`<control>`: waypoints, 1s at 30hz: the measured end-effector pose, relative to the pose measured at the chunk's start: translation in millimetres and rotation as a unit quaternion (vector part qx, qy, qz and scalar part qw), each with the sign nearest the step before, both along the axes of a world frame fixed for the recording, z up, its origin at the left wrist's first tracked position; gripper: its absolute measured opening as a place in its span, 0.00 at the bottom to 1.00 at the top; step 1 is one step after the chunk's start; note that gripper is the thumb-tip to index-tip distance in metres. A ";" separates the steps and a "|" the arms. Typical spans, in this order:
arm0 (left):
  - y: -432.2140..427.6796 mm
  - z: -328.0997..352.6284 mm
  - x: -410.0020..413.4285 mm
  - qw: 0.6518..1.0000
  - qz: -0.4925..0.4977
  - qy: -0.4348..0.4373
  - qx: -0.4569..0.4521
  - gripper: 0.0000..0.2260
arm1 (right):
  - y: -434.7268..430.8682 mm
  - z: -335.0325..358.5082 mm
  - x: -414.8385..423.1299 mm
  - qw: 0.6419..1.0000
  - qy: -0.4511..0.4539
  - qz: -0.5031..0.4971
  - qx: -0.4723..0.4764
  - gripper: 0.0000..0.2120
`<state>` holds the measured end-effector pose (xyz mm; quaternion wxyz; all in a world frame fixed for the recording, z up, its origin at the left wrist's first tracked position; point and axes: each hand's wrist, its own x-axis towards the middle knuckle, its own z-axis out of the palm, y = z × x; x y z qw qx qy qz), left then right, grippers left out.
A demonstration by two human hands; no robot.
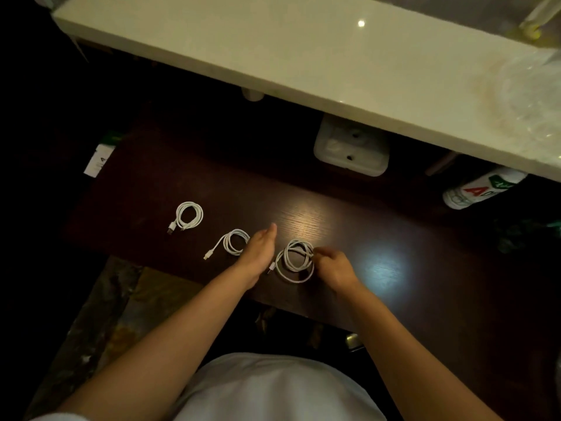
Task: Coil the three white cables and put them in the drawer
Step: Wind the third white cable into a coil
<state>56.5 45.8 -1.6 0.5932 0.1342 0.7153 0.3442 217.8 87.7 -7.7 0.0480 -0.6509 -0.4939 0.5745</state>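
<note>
Three white cables lie coiled on a dark wooden desk (394,238). The left coil (188,216) lies alone with a plug at its lower left. The middle coil (232,243) lies just left of my left hand (258,253), which is held edge-on with straight fingers between the middle and right coils. The right coil (296,262) is looser, with one wide loop hanging toward me. My right hand (332,267) pinches that coil at its right side with curled fingers. No drawer is visible as such.
A pale stone counter (303,65) overhangs the far side of the desk. Under it stand a white box-like object (352,147) and a plastic bottle (482,189) lying at the right. A white card (98,161) sits at the desk's left end.
</note>
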 end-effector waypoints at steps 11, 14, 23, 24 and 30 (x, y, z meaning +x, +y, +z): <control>-12.5 -13.6 3.7 0.998 -0.021 0.060 0.004 0.13 | -13.4 -8.1 7.8 0.980 -0.108 0.072 0.148 0.15; -17.0 -18.8 3.5 0.996 -0.029 0.086 0.017 0.11 | -15.2 -15.4 3.3 0.976 -0.119 0.074 0.165 0.14; -45.9 -34.6 11.3 0.945 -0.164 0.279 0.055 0.18 | -16.1 -31.6 -2.6 0.983 -0.119 -0.045 0.130 0.03; -47.3 -34.8 12.6 0.943 -0.160 0.288 0.053 0.17 | -15.9 -32.8 -3.3 0.987 -0.090 -0.086 0.101 0.05; -43.0 -33.4 15.6 0.972 -0.122 0.200 0.023 0.09 | -19.7 -34.3 -3.3 0.984 0.036 -0.175 -0.005 0.08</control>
